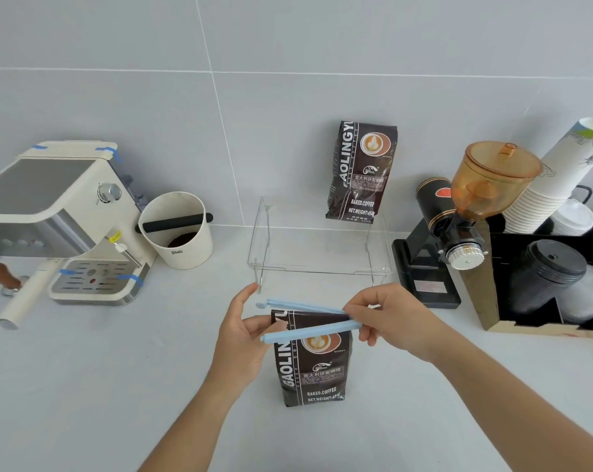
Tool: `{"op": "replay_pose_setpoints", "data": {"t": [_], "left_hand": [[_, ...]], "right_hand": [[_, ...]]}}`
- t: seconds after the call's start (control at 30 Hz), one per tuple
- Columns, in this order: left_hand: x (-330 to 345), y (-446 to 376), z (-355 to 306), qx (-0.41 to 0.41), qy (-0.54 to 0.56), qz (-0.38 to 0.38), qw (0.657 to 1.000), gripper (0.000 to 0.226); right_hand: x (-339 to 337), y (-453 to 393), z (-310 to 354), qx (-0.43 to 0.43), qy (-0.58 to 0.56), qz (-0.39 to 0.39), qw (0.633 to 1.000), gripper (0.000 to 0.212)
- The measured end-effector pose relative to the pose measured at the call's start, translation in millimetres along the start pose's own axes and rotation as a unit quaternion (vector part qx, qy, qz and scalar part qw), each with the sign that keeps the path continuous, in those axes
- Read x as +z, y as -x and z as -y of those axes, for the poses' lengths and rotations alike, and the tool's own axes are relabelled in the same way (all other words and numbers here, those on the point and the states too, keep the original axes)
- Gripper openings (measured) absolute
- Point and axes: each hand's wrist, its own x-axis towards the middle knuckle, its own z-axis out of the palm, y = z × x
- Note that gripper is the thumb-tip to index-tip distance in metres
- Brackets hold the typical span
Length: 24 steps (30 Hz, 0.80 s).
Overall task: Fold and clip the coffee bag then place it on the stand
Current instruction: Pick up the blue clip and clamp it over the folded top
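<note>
Grey tiled wall (118,46) – pale grey counter (83,386), even light.

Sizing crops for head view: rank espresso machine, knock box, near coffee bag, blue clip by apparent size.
1. espresso machine
2. near coffee bag, though nearness to the camera inflates it
3. knock box, close to the bag, so that order is unsure
4. blue clip

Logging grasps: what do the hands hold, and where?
Right hand: blue clip at its hinge end. Left hand: coffee bag at its folded top.
</note>
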Motion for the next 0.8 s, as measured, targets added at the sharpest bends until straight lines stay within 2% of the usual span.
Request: {"op": "replay_pose_setpoints", "data": {"t": [0.13, 0.37, 0.53, 0.6, 0.7, 0.8], "left_hand": [[-4.3, -1.7, 1.2, -0.013, 0.032, 0.021, 0.999, 0.062], [-5.7, -4.4, 1.0, -0.015, 0.019, 0.016, 1.000, 0.031], [-4.5, -2.8, 0.3, -0.004, 0.009, 0.015, 1.000, 0.031], [-3.6, -3.1, 1.0, 0.001, 0.011, 0.017, 1.000, 0.033], [-2.4, -4.2, 2.3, 0.004, 0.019, 0.020, 1.000, 0.033], [-2.9, -6.1, 3.9, 0.004, 0.023, 0.023, 0.999, 0.031]], "right_hand": [[1.1, -4.7, 2.3, 0.003, 0.008, 0.024, 1.000, 0.021], [-2.6, -11.9, 3.8, -0.007, 0.008, 0.064, 0.998, 0.022], [-11.8, -8.9, 1.8, 0.013, -0.052, 0.130, 0.990, 0.025], [-14.8, -5.4, 0.4, 0.016, -0.034, 0.148, 0.988, 0.028], [-12.0, -1.1, -3.8, -0.019, 0.023, 0.128, 0.991, 0.023], [-5.9, -0.4, -7.6, -0.047, 0.033, 0.082, 0.995, 0.022]]}}
